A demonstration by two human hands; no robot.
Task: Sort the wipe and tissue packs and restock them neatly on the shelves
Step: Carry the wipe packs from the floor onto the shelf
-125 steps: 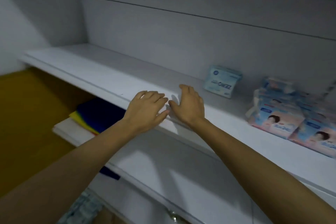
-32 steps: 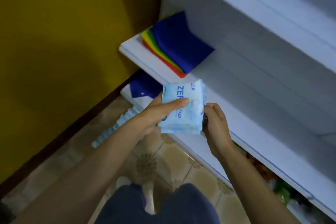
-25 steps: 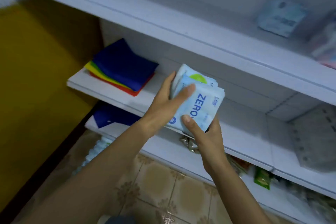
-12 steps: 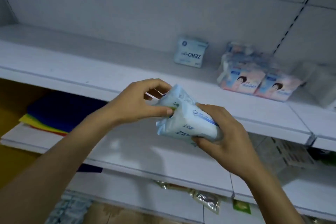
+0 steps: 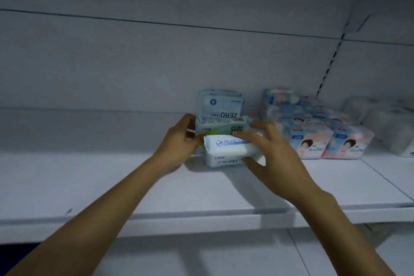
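Left hand (image 5: 179, 143) fingers curled round upper pack (image 5: 220, 127), right hand (image 5: 276, 159) fingers and thumb clamped lower pack (image 5: 225, 152) low over shelf (image 5: 125, 188), just in front of standing ZERO pack (image 5: 220, 105); judged best: stand the 2 upright, flush against it, labels forward, clear of tissue packs (image 5: 313, 139).
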